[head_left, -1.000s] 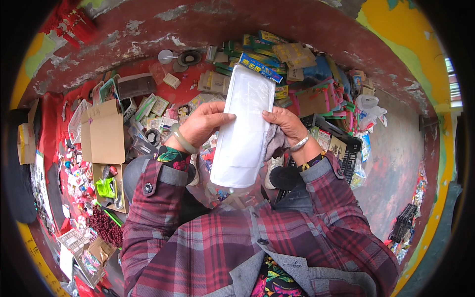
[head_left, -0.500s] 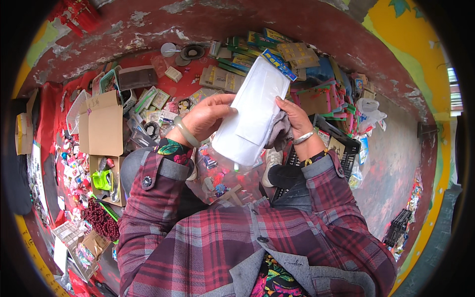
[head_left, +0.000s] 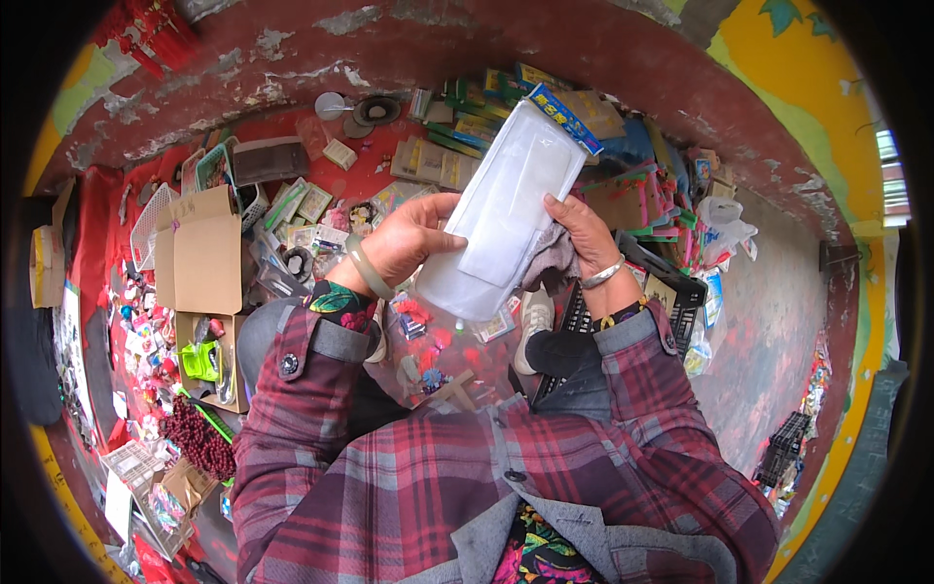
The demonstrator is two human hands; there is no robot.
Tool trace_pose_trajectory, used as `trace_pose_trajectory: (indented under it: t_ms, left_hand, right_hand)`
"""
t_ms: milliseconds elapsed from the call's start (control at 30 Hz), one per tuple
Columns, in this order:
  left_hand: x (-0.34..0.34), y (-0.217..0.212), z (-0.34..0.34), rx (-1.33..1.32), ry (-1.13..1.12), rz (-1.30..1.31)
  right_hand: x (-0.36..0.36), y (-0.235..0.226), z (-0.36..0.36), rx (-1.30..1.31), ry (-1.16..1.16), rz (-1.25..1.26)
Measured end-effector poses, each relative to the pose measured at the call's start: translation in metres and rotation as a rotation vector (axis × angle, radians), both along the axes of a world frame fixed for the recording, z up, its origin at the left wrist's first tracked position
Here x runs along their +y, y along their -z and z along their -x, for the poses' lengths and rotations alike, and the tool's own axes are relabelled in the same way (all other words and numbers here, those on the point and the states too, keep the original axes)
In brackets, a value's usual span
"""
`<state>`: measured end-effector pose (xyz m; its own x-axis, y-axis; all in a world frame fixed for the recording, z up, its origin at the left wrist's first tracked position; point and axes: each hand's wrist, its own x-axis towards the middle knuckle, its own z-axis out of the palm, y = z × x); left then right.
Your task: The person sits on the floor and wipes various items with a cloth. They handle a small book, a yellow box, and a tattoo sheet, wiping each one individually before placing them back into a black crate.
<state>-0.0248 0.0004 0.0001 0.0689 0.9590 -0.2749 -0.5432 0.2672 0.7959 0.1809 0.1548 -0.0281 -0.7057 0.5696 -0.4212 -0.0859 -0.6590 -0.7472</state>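
Held packet (head_left: 506, 209) aslant above floor (head_left: 759, 311): gripped left edge with left hand (head_left: 413, 236), right edge with right hand (head_left: 584, 234), also clutching cloth (head_left: 553, 255) there. Judged to be steadying packet against cloth; seemed to call for firm left grip and flat cloth.

Maroon wall (head_left: 448, 39) is pretty beat up, paint flaking off in pale patches. Over on the right it's yellow paint (head_left: 793, 73) with light green blotches and a painted leaf (head_left: 781, 17) up top. Floor (head_left: 769, 292) on that side is scuffed grey with reddish stains. There's a bright slatted patch (head_left: 892, 180) at the right edge, can't tell if it's a window.
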Motion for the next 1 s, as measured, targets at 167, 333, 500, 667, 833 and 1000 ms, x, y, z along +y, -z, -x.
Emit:
trace_pose_trajectory:
  t_ms: [167, 333, 500, 667, 833, 1000]
  left_hand:
    - [0.000, 0.000, 0.000, 0.055, -0.006, 0.010]
    - [0.001, -0.010, 0.000, 0.013, -0.029, 0.072]
    - [-0.001, -0.006, 0.000, 0.558, 0.097, 0.017]
    - [0.000, 0.005, -0.007, 1.468, -0.236, -0.372]
    - [0.002, -0.001, -0.010, 1.863, -0.551, -0.549]
    - [0.005, -0.002, -0.016, 1.935, -0.592, -0.610]
  right_hand:
    - [-0.004, -0.014, -0.001, 0.012, -0.119, -0.036]
    - [-0.003, -0.008, -0.002, 0.042, -0.070, -0.006]
    - [0.002, -0.009, -0.007, 0.016, -0.008, -0.159]
    - [0.017, -0.009, -0.009, -0.119, -0.079, -0.215]
    - [-0.016, -0.016, -0.006, 0.184, -0.079, -0.244]
    - [-0.030, -0.030, -0.004, 0.278, 0.008, -0.263]
